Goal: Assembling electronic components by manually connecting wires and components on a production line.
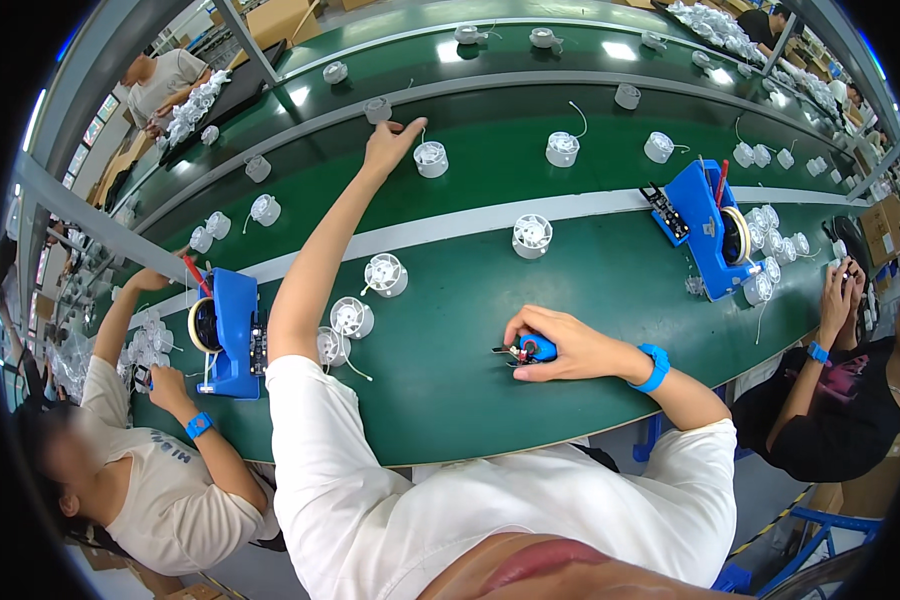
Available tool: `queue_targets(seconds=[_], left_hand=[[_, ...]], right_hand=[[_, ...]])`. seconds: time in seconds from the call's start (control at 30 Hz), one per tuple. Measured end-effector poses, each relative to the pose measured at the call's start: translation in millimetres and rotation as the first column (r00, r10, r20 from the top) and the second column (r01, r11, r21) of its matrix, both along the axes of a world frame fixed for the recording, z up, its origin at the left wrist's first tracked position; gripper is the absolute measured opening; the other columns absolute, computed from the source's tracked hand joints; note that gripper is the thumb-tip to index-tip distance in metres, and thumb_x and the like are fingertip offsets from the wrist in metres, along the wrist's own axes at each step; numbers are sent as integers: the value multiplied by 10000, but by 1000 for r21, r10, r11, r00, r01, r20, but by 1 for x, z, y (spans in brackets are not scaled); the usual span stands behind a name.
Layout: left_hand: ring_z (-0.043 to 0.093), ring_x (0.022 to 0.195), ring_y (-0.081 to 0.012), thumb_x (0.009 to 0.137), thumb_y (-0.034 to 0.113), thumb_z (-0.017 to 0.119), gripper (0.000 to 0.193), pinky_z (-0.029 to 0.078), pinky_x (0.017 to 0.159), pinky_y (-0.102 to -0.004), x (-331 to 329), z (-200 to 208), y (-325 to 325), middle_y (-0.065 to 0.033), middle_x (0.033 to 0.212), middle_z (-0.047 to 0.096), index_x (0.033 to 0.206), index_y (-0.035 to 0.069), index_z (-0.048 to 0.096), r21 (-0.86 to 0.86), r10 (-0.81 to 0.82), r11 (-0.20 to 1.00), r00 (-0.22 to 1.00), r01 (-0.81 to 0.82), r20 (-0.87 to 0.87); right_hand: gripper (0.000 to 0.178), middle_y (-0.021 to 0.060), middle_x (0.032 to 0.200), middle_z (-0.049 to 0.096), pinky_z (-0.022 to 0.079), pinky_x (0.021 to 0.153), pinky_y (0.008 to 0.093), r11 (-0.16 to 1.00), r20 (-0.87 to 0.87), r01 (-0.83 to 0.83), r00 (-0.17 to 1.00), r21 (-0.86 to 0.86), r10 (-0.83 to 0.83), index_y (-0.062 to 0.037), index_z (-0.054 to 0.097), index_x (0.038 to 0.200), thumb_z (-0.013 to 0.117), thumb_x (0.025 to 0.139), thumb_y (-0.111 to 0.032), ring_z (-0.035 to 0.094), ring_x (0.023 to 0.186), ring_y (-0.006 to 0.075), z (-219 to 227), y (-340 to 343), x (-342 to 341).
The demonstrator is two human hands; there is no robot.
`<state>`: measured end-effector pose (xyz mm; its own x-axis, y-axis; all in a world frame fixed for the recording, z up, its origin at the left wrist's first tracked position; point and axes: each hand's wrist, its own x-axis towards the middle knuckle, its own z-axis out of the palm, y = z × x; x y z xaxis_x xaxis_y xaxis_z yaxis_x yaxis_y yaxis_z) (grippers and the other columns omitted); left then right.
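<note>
My left hand [392, 147] reaches far out over the green conveyor belt, fingers stretched and apart. Beside its fingertips stands a round white fan housing [431, 160], its thin wire rising close to them; whether they touch is too small to tell. Close to me, my right hand [560, 343] is closed round a small blue-bodied tool [539, 348] with a dark and metal front end; its exact kind is unclear. On my bench are white fan housings, one in the middle [532, 236], another further left [385, 275], and two beside my left arm [351, 318].
Blue tape dispensers stand left [232, 335] and right [710, 230] on the green bench [450, 400]. A pale rail [490, 213] divides bench from belt. More fan housings [562, 149] dot the belt. Co-workers sit at both sides, the left one's arm [215, 450] nearby.
</note>
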<state>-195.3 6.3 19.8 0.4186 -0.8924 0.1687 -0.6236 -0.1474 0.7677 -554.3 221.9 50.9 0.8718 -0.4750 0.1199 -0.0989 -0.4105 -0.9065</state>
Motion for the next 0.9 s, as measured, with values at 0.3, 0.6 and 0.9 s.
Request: queue_targets(seconds=[0.3,0.6,0.9], left_hand=[[584,1046,-326,669,326,799,576,475,888,-391,-21,27,77,-156,1097,599,1131,70,569,240,-474,880,782,410,405],[549,1096,-311,652,-24,685,492,438,975,-366,-78,85,169,-101,1165,582,1123,75,582,362,-955,279,216,889,206],[581,1034,-295,743,-39,613,277,440,880,-405,-94,84,222,-125,1055,608,998,66,636,206,-825,382,233,901,514]], right_hand=[[275,101,978,564,469,799,349,998,-50,6,999,-66,-9,-43,618,992,697,854,-268,575,894,254,3,1,3],[254,98,962,586,466,822,337,992,-62,66,995,-109,-73,-30,636,993,668,875,-253,581,911,250,4,0,-1],[291,118,950,573,464,774,352,997,-65,31,997,-74,-36,-37,634,978,676,871,-304,576,869,278,7,-3,1]])
